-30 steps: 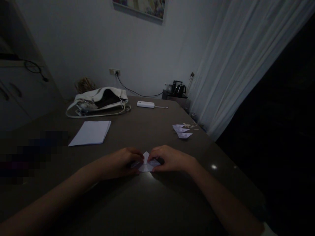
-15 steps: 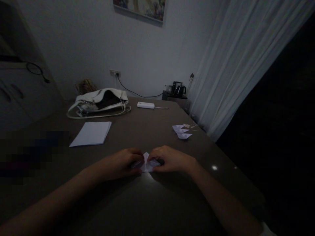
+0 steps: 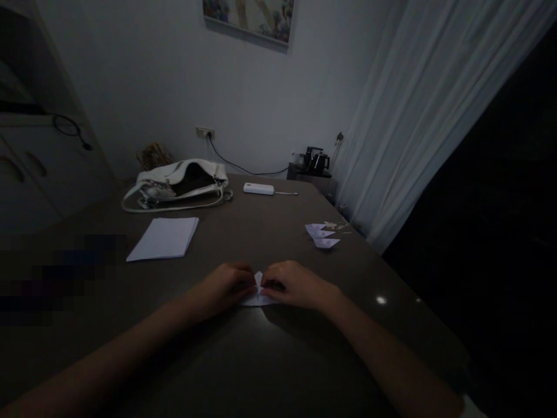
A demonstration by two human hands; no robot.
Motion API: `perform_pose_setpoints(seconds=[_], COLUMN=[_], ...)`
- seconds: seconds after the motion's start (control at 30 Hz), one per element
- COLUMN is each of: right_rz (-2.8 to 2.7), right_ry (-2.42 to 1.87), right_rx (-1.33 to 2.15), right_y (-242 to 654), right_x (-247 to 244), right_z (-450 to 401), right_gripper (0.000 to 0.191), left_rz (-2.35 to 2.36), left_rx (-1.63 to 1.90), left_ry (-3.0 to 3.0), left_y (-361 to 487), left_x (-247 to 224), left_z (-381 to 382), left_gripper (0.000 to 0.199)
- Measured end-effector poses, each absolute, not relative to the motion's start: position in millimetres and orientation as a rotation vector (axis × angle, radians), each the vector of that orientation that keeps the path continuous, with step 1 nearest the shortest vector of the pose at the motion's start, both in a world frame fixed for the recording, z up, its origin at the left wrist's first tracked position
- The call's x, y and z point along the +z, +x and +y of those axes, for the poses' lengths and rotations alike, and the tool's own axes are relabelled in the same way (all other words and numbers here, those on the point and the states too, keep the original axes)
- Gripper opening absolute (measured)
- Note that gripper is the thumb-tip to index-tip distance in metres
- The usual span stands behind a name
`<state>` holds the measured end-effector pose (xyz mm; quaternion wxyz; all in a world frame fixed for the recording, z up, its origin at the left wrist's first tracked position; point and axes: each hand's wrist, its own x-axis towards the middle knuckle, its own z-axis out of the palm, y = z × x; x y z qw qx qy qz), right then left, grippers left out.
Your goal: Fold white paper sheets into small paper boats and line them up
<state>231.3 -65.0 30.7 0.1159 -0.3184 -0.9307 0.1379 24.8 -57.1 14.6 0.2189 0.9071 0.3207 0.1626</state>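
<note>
The left hand (image 3: 226, 285) and right hand (image 3: 300, 284) are pinching the folded paper (image 3: 259, 301) on the desk (image 3: 270, 366). Looks like mid-fold; the next press calls for even pressure.

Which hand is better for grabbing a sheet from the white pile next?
Probably the left hand: it's nearer the white pile, on the same side. The right hand is farther away. Both hold the folded paper.

On glossy brown worktop (image 3: 252, 232): open white leather-look handbag (image 3: 165, 174), white paper stack (image 3: 164, 238), oblong white device (image 3: 259, 189), folded paper shapes (image 3: 325, 243), pale scraps (image 3: 331, 225).
</note>
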Motion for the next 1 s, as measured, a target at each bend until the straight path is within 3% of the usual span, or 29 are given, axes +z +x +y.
perform_pose_setpoints(seconds=[0.47,1.0], right_rz=[-2.544,-2.537], right_ry=[-1.075,-1.121], right_rx=[0.512,0.479], right_y=[227,229], right_x=[19,15], right_z=[-59,-56], right_gripper=[0.005,0.012], left_rz=[1.023,0.918], left_rx=[0.476,0.514], left_ry=[2.372,2.493], left_y=[28,26], left_x=[12,8], left_z=[-52,-52], left_gripper=[0.018,0.017])
